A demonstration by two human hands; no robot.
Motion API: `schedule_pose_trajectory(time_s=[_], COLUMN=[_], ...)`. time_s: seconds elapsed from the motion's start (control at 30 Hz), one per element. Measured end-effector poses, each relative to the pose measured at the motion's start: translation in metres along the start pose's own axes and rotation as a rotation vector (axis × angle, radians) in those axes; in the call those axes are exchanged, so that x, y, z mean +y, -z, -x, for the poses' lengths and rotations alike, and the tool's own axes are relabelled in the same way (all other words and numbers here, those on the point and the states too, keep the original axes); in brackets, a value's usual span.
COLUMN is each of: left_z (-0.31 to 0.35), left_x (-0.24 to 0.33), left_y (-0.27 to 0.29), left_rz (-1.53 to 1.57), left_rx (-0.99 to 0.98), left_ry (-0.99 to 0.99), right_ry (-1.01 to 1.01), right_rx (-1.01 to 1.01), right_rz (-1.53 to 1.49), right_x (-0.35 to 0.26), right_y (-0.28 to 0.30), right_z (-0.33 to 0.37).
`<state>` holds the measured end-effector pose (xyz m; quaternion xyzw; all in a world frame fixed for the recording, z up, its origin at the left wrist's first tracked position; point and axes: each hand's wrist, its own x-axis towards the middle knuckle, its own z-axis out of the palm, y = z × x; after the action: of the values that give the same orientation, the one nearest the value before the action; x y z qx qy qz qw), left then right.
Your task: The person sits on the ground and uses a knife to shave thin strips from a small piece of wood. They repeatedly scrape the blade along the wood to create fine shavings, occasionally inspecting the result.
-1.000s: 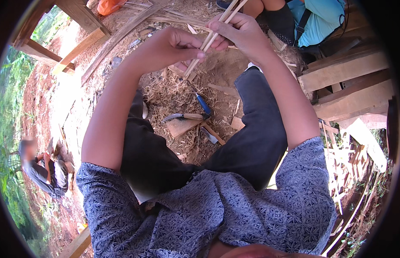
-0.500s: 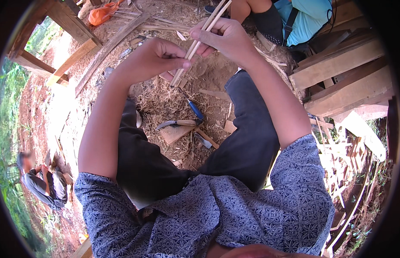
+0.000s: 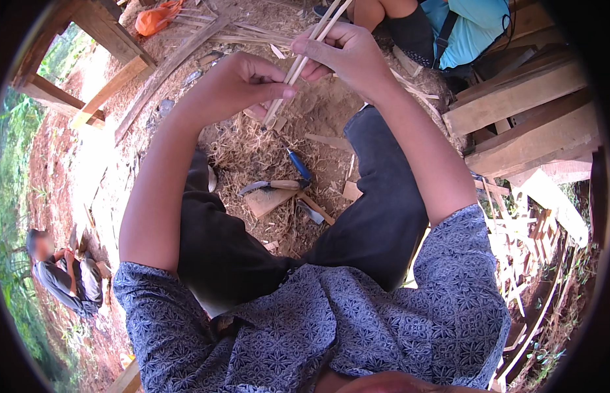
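Two thin pale wooden strips (image 3: 297,68) lie side by side in my hands, slanting up to the right. My left hand (image 3: 252,85) pinches them near their lower end, thumb against the strips. Higher up, my right hand (image 3: 338,52) grips them between thumb and fingers. Their upper tips run past the picture's top edge. On the ground between my legs lie a curved-blade knife (image 3: 273,186) with a wooden handle, a blue-handled tool (image 3: 298,165) and a metal-headed tool (image 3: 311,211) with a wooden handle. A flat wood block (image 3: 269,203) sits under the knife.
Curled shavings (image 3: 243,157) cover the ground below my hands. Stacked beams (image 3: 521,105) stand at the right. A long plank (image 3: 167,78) and an orange bag (image 3: 158,18) lie at upper left. One person in blue (image 3: 472,29) sits close at upper right; another person (image 3: 68,275) sits far left.
The strips stand slightly steeper than before, and my left hand has shifted a little up and right along with them. Both hands keep their hold.
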<state>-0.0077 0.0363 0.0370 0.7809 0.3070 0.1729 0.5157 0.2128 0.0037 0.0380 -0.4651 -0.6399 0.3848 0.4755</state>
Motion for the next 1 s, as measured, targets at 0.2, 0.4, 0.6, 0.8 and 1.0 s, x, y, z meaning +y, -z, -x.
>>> schedule_pose_trajectory(time_s=[0.2, 0.4, 0.6, 0.8, 1.0], left_z=[-0.003, 0.0, 0.002, 0.007, 0.005], left_x=[0.001, 0.006, 0.011, 0.009, -0.005], left_y=[0.001, -0.003, -0.004, 0.007, 0.007], left_rz=[-0.139, -0.228, -0.342, -0.235, -0.281], left_rx=[-0.042, -0.026, 0.013, -0.144, -0.2], left_ry=[0.045, -0.008, -0.032, -0.036, -0.053], right_ry=[-0.018, -0.027, -0.036, -0.019, -0.062], right_rx=[0.022, 0.01, -0.018, -0.235, -0.234], right_rz=[0.033, 0.105, 0.154, 0.026, 0.088], right_x=[0.007, 0.012, 0.013, -0.011, -0.014], right_y=[-0.001, -0.001, 0.0, 0.012, 0.007], right_z=[-0.001, -0.002, -0.003, 0.006, 0.01])
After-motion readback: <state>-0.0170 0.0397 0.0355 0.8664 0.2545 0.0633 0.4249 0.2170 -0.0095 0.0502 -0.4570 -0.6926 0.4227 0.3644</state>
